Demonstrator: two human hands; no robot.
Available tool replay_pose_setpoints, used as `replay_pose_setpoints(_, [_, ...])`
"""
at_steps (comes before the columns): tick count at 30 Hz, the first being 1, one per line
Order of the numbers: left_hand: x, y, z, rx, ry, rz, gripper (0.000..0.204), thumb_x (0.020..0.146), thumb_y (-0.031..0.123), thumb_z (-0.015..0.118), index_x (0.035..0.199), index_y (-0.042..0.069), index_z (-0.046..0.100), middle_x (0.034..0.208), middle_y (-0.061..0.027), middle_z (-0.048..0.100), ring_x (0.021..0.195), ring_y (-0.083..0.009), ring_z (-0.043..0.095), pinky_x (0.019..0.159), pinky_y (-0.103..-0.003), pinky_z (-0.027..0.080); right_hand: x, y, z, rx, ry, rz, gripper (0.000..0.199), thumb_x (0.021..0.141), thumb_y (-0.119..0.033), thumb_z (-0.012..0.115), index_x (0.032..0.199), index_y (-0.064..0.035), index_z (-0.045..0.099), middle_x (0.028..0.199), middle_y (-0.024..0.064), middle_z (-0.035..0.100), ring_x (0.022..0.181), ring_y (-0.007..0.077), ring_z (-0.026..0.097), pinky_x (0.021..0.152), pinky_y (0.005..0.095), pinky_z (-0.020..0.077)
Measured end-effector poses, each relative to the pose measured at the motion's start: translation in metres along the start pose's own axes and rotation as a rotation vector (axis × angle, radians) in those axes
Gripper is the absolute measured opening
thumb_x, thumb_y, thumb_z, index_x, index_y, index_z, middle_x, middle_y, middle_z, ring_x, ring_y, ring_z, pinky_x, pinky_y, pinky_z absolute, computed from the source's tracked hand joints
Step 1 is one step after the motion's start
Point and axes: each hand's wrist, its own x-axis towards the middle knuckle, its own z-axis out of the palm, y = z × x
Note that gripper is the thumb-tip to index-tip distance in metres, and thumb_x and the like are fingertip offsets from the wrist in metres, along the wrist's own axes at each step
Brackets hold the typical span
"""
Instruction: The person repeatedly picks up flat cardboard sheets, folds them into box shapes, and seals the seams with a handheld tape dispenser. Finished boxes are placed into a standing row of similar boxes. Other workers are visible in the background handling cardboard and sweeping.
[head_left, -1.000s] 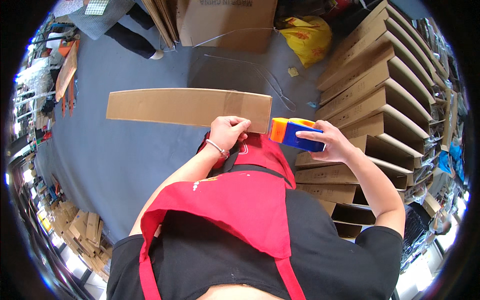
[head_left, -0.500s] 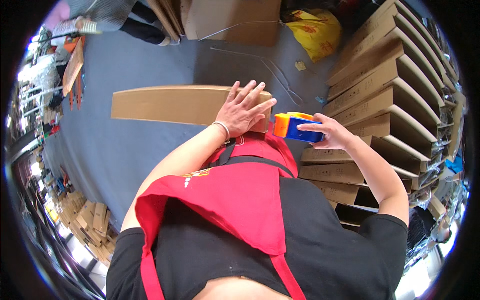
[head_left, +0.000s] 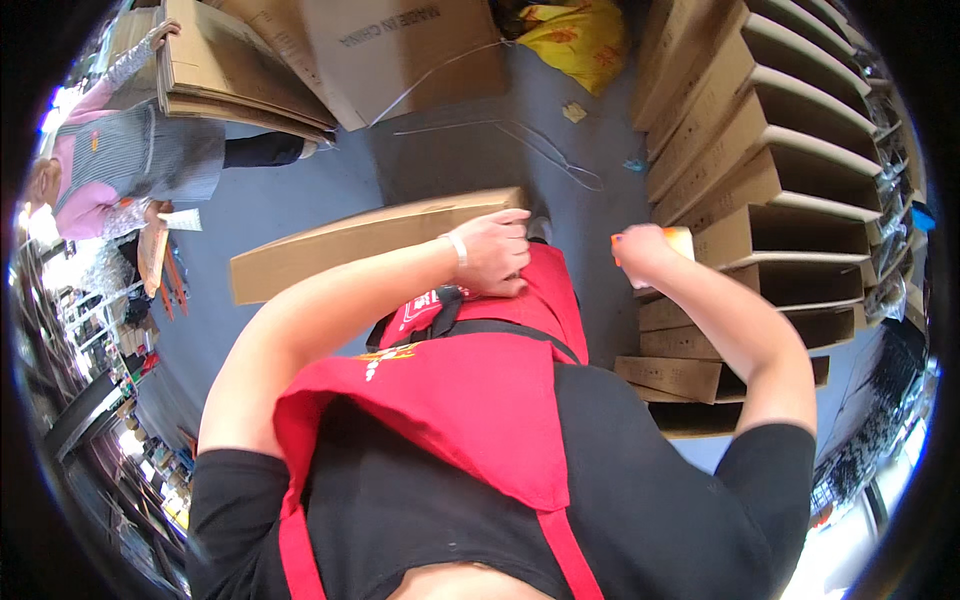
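A long, narrow cardboard box (head_left: pixel 345 245) lies slightly slanted in front of me, its right end beside my apron. My left hand (head_left: pixel 493 252) is at that end, fingers curled against the cardboard and closed on it; the fingertips are partly hidden. Away to the right, my right hand (head_left: pixel 642 254) is closed round a tape dispenser. Only an orange and pale piece of the tape dispenser (head_left: pixel 683 242) shows past the hand, the rest being covered by it.
Open cardboard boxes (head_left: pixel 745 200) stand in a long row on my right. Far ahead are a large carton (head_left: pixel 400 50), a yellow plastic bag (head_left: pixel 580 45) and a loose strap (head_left: pixel 550 155) on the floor. At far left another person (head_left: pixel 150 150) grips flat cardboard sheets (head_left: pixel 240 70).
My left hand has gone from spread flat on the box to curled at its end. The box has tilted, its left end nearer me. The right hand has turned, hiding most of the tape dispenser.
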Motion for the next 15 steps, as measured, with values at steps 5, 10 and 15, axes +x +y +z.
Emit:
replay_pose_setpoints(5, [0.056, 0.014, -0.031, 0.197, -0.696, -0.124, 0.06, 0.101, 0.06, 0.045, 0.093, 0.015, 0.084, 0.102, -0.0076, 0.079, 0.114, -0.0279, 0.067, 0.122, -0.053, 0.022, -0.063, -0.046, 0.014, 0.827, 0.371, 0.34, 0.063, 0.075, -0.026, 0.077, 0.137, -0.0211, 0.068, 0.106, 0.0204, 0.071, 0.102, 0.038, 0.071, 0.091, 0.0457, 0.0574])
replay_pose_setpoints(10, [0.016, 0.0, 0.009, 0.16, 0.116, 0.167, 0.047, 0.097, 0.05, 0.058, 0.093, 0.01, 0.081, 0.11, -0.0101, 0.074, 0.131, -0.0333, 0.056, 0.128, -0.06, 0.016, -0.065, -0.186, 0.047, 1.185, 1.003, 0.668, 0.069, 0.078, -0.02, 0.079, 0.145, -0.0166, 0.062, 0.101, 0.0193, 0.066, 0.091, 0.037, 0.068, 0.086, 0.0453, 0.0556])
replay_pose_setpoints(15, [-0.011, -0.02, 0.007, -0.271, 0.578, 0.145, 0.04, 0.095, 0.039, 0.07, 0.126, 0.012, 0.069, 0.123, -0.0144, 0.065, 0.127, -0.0354, 0.055, 0.114, -0.053, 0.04, -0.062, -0.342, -0.01, 1.209, 1.464, 0.844, 0.071, 0.076, -0.004, 0.077, 0.144, -0.0099, 0.061, 0.106, 0.0135, 0.065, 0.091, 0.0267, 0.066, 0.082, 0.0374, 0.0571])
